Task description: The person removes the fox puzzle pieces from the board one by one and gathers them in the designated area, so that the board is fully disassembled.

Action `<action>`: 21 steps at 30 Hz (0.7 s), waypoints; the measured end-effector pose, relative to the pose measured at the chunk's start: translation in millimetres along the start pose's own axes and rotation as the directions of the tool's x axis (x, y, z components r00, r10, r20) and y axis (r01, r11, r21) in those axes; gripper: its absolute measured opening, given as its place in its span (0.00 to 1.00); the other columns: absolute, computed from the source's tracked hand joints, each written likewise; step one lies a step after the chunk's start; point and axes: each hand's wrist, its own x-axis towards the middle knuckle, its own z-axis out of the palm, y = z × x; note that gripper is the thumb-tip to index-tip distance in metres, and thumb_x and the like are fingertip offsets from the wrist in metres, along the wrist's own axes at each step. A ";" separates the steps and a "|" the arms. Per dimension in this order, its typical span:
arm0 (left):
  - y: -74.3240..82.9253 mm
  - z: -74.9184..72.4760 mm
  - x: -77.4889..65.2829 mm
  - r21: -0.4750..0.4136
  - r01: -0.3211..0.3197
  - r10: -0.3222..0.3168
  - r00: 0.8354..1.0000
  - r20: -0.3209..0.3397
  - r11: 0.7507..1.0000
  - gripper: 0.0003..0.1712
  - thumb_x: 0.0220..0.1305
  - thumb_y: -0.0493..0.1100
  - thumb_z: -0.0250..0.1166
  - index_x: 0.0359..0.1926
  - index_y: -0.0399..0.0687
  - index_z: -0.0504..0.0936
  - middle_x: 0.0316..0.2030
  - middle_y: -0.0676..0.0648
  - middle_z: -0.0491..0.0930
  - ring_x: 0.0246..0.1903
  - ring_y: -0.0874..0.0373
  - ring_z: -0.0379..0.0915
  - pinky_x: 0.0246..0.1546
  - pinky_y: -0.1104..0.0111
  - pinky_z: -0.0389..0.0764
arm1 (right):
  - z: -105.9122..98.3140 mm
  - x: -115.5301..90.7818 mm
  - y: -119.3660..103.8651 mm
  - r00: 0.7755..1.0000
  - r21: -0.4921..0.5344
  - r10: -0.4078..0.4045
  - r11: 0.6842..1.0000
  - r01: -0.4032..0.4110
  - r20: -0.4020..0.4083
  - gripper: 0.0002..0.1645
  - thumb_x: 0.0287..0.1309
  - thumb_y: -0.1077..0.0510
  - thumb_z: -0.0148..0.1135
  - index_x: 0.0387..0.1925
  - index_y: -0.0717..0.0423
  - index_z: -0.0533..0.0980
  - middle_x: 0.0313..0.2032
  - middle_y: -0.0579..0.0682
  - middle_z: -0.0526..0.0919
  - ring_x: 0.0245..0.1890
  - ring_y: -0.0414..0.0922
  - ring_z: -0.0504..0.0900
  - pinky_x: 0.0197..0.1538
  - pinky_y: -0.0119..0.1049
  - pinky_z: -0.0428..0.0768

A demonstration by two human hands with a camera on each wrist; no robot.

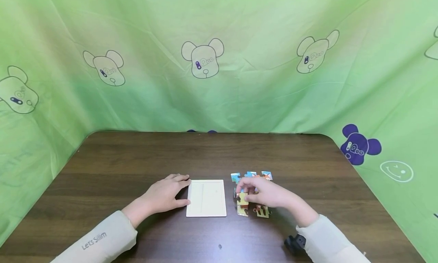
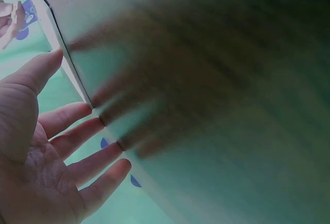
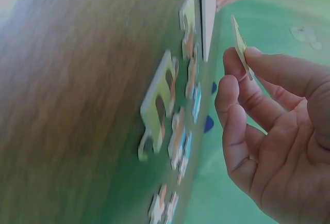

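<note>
My right hand [image 1: 265, 191] pinches a yellow-green jigsaw piece [image 3: 240, 48] between thumb and fingers, held above the table in the right wrist view. Below and around it lie several loose jigsaw pieces [image 1: 262, 211] in yellow, blue and red, some hidden by the hand. To their left, a pale square puzzle tray [image 1: 207, 198] with a low rim lies flat, with no pieces in it. My left hand [image 1: 167, 194] rests at the tray's left edge, fingers spread and nearly straight, thumb and fingertips right at the rim in the left wrist view.
The dark wooden table [image 1: 154, 152] runs back to a green curtain [image 1: 239, 99] printed with bear heads. A small black object [image 1: 295, 243] shows at the right sleeve cuff. Some blue pieces [image 1: 235, 177] lie at the far side of the group.
</note>
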 end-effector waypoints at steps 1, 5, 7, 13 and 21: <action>0.1 0.0 0.0 0.000 0.000 0.000 1.000 0.000 1.000 0.35 0.61 0.57 0.68 0.64 0.44 0.77 0.67 0.43 0.72 0.67 0.42 0.68 0.59 0.49 0.76 | -1.5 -2.1 1.0 1.000 -0.007 -0.003 1.000 0.003 -0.011 0.09 0.59 0.68 0.60 0.40 0.54 0.78 0.29 0.43 0.81 0.30 0.32 0.74 0.37 0.29 0.76; 0.2 0.0 -0.2 0.002 -0.002 0.002 1.000 -0.001 1.000 0.35 0.61 0.57 0.68 0.64 0.43 0.77 0.67 0.42 0.72 0.67 0.42 0.68 0.60 0.49 0.76 | -7.6 -11.1 4.2 0.999 -0.011 0.017 1.000 -0.018 -0.036 0.09 0.59 0.68 0.61 0.40 0.54 0.78 0.27 0.42 0.77 0.29 0.34 0.72 0.35 0.29 0.74; 0.2 0.0 -0.2 0.002 -0.001 0.001 1.000 -0.001 1.000 0.35 0.61 0.57 0.68 0.64 0.43 0.77 0.67 0.42 0.72 0.67 0.42 0.68 0.60 0.50 0.76 | -10.3 -15.1 5.7 0.999 -0.010 0.031 0.999 -0.032 -0.040 0.09 0.60 0.67 0.61 0.41 0.53 0.78 0.27 0.42 0.76 0.29 0.34 0.72 0.35 0.29 0.74; -0.3 0.2 -0.4 0.000 0.003 -0.003 1.000 0.002 1.000 0.35 0.61 0.57 0.68 0.64 0.44 0.76 0.67 0.43 0.72 0.67 0.42 0.67 0.61 0.50 0.75 | -17.5 -25.4 9.7 0.998 0.004 0.032 0.999 -0.032 -0.056 0.09 0.61 0.66 0.62 0.42 0.52 0.77 0.30 0.42 0.78 0.32 0.34 0.75 0.38 0.31 0.76; 0.1 0.0 -0.2 -0.005 0.004 -0.004 1.000 0.003 1.000 0.35 0.61 0.57 0.68 0.65 0.44 0.76 0.68 0.43 0.72 0.67 0.43 0.67 0.60 0.50 0.76 | -24.7 -39.7 17.0 0.996 0.029 0.044 0.999 -0.042 -0.072 0.09 0.62 0.64 0.63 0.44 0.56 0.78 0.30 0.44 0.79 0.32 0.34 0.75 0.35 0.31 0.75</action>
